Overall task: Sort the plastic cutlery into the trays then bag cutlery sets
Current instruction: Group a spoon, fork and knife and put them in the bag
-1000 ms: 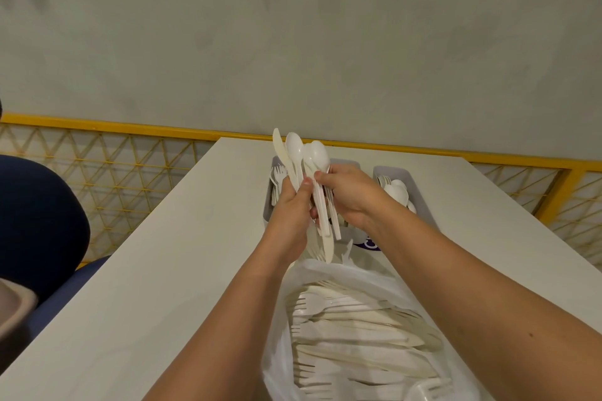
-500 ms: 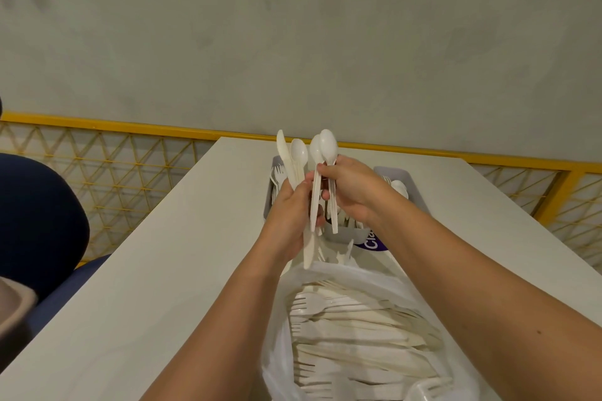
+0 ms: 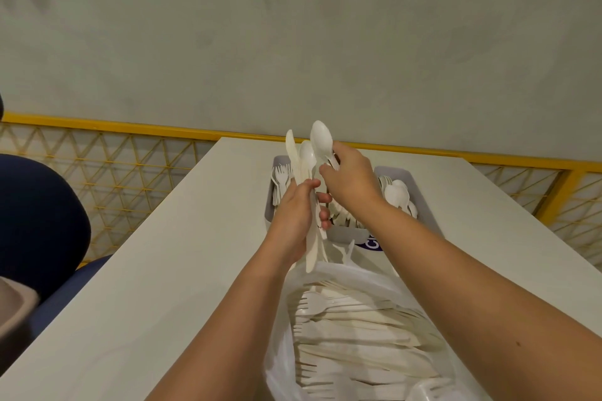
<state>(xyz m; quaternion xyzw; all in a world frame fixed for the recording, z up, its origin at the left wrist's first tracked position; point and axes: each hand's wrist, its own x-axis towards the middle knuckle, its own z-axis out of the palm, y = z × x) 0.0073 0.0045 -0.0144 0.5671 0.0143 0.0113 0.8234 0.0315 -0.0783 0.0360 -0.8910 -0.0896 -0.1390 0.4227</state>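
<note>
Two hands above one white plastic bag (image 3: 280,352): left hand (image 3: 294,215) gripping at least one knife (image 3: 290,146) and one spoon (image 3: 308,156), right hand (image 3: 350,179) pinching one raised spoon (image 3: 321,138). Beyond the bag, two grey trays: fork tray (image 3: 343,234), spoon tray (image 3: 425,205). Inside the bag, cutlery past counting.

On the desk (image 3: 163,270) directly in front of you sits the bag (image 3: 280,352), with loose cutlery (image 3: 358,319) lying inside it. Beyond the bag, toward the desk's far end, two trays stand side by side: the left tray (image 3: 269,205) holds forks (image 3: 280,174), and the right tray (image 3: 420,185) holds spoons (image 3: 397,194). Your hands are raised above the near ends of the trays. Your left hand (image 3: 294,215) is on the left with a bundle of cutlery (image 3: 304,159) upright in its fingers. Your right hand (image 3: 350,179) is just right of it and slightly farther out, with a single spoon (image 3: 321,140) in its fingers. A chair (image 3: 39,221) stands left of the desk. A railing (image 3: 130,172) runs behind both, and a wall (image 3: 293,42) stands behind that.
</note>
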